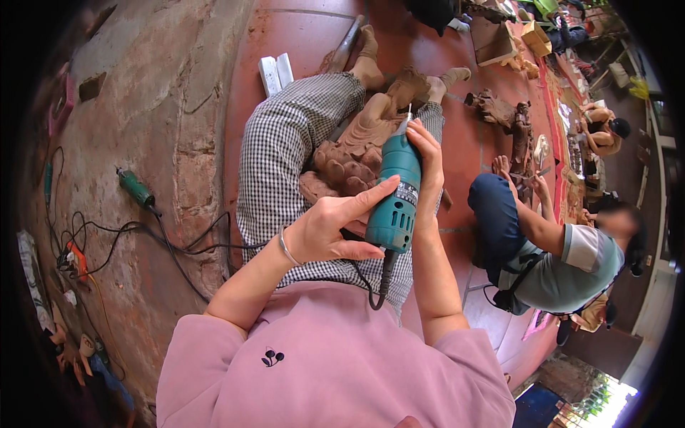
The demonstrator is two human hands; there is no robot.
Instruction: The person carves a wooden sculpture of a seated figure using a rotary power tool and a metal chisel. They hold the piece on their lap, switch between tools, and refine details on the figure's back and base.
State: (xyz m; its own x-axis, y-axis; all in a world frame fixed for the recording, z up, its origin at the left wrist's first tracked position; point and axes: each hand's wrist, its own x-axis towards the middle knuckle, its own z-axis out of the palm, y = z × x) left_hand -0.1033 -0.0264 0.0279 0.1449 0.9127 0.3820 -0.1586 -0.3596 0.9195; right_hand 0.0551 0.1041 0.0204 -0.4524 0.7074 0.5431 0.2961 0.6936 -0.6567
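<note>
Teal rotary tool (399,200) at the carving's (360,146) right edge: left hand (330,227) gripping its rear, right hand (428,167) closed round its nose. Best keep both clear of the bit (409,111).

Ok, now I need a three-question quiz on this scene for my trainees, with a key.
1. True or false: only the right arm wears a bracelet.
2. What do the left hand and right hand hold together?
A) a hammer
B) a power tool
C) a cup
3. Where does the brown carving lie relative to the person's legs?

Key:
1. False; the bracelet is on the left arm.
2. B.
3. Between them.
</note>
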